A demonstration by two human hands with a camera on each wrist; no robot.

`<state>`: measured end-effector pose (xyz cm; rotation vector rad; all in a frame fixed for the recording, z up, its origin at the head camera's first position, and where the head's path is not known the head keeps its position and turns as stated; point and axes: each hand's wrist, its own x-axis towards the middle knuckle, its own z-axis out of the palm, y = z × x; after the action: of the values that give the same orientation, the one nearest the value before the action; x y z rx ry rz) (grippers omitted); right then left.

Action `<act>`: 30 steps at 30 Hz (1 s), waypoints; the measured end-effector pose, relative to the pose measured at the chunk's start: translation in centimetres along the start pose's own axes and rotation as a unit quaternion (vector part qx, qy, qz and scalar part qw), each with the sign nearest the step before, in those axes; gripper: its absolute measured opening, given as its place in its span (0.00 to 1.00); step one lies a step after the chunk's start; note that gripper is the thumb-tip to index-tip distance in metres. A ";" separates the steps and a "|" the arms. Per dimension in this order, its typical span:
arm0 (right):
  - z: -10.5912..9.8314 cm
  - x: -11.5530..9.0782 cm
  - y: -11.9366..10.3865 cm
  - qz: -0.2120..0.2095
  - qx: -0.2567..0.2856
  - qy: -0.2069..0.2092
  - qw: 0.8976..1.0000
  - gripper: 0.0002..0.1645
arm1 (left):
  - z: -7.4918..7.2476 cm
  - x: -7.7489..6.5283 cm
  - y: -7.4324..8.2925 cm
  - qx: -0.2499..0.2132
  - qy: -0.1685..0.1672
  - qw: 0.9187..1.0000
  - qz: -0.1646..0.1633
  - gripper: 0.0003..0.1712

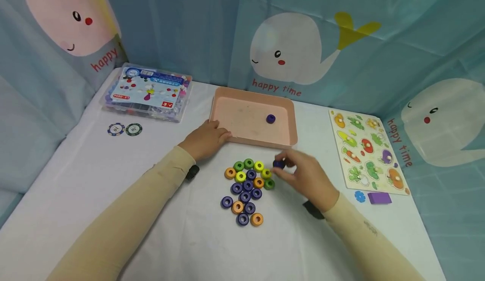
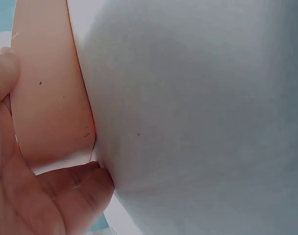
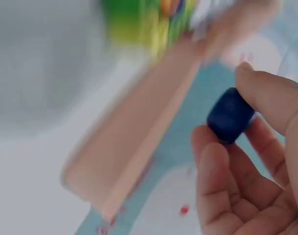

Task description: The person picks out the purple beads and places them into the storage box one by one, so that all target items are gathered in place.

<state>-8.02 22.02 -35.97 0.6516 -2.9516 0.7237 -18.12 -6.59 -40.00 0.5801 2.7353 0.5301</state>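
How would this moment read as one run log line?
left hand: holding tray corner | right hand: pinching dark ring | in tray: another dark ring | outside: loose rings, mixed colors

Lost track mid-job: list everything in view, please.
tray: 1, pink, back centre
tray ring: 1, purple, inside tray
held ring: 1, purple, right hand
cluster rings: 18, 8 purple, 4 orange, 3 yellow, 3 green, before tray
case: 1, clear, back left
chips: 2, blue, green, before case
puzzle board: 1, multicoloured, right
flower disc: 1, blue, below board
block: 1, purple, below board
tablecloth: 1, white, beneath
curtains: number unclear, blue, around
wrist devices: 2, black
sleeves: 2, beige, arms
left hand: 1, tray's corner
right hand: 1, pinching ring
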 end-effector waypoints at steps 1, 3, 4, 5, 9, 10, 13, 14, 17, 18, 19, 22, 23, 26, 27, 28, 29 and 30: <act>-0.4 1.4 0.7 0.009 0.000 0.017 1.000 0.16 | 0.0 0.0 0.0 0.000 0.001 1.000 0.000 0.30; -0.7 4.2 2.3 0.030 -0.004 0.037 0.999 0.15 | 0.1 0.0 -0.1 -0.001 0.002 1.000 0.000 0.30; -0.6 5.6 3.0 0.046 -0.004 0.035 0.998 0.15 | 0.1 0.0 -0.2 -0.004 0.001 1.000 -0.001 0.30; -0.4 6.8 3.7 0.062 -0.006 0.027 0.998 0.15 | 0.2 0.1 -0.2 -0.007 -0.001 1.000 -0.002 0.30; 0.7 10.1 5.7 0.114 -0.024 -0.046 0.992 0.17 | 0.6 0.1 -0.1 -0.010 -0.008 1.000 -0.003 0.31; 1.0 10.6 6.0 0.120 -0.028 -0.061 0.991 0.17 | 0.6 0.2 0.0 -0.011 -0.008 1.000 -0.002 0.31; 1.6 11.3 6.5 0.126 -0.031 -0.090 0.987 0.17 | 0.6 0.2 0.1 -0.004 -0.004 1.000 0.003 0.31; 1.7 11.4 6.6 0.129 -0.028 -0.093 0.987 0.17 | 0.6 0.2 0.1 -0.002 -0.003 1.000 0.003 0.31; 1.7 11.4 6.5 0.132 -0.027 -0.097 0.986 0.21 | 0.4 0.3 0.2 0.004 -0.001 1.000 0.002 0.32; 1.5 11.2 6.3 0.132 -0.030 -0.093 0.986 0.23 | 0.3 0.3 0.2 0.004 -0.001 1.000 0.001 0.31; 1.3 11.0 6.1 0.135 -0.032 -0.083 0.987 0.25 | 0.3 0.2 0.2 0.005 -0.001 1.000 0.000 0.31; 0.5 9.6 5.0 0.121 -0.033 -0.035 0.992 0.27 | 0.2 0.2 0.2 0.003 -0.001 1.000 -0.001 0.31; 0.3 8.9 4.5 0.100 -0.026 -0.017 0.994 0.24 | 0.2 0.2 0.2 0.002 -0.001 1.000 0.000 0.31; 0.5 6.6 2.6 0.008 -0.007 0.009 1.000 0.15 | 0.0 0.2 0.1 0.005 -0.001 1.000 0.000 0.31; 0.7 5.8 2.0 -0.028 -0.003 0.004 1.000 0.12 | -0.1 0.2 0.1 0.006 -0.002 1.000 -0.001 0.31; 1.1 5.0 1.4 -0.065 0.000 -0.007 0.998 0.09 | -0.1 0.2 0.0 0.005 -0.004 1.000 -0.002 0.31; 1.4 4.2 1.0 -0.096 0.002 -0.024 0.995 0.08 | -0.1 0.2 0.0 0.005 -0.005 1.000 -0.004 0.31; 1.8 3.5 0.6 -0.118 0.000 -0.041 0.992 0.07 | -0.1 0.2 0.0 0.006 -0.007 1.000 -0.006 0.31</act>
<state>-11.34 20.35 -37.35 1.0307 -2.8745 0.6896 -18.30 -6.49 -39.93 0.5674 2.7291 0.5061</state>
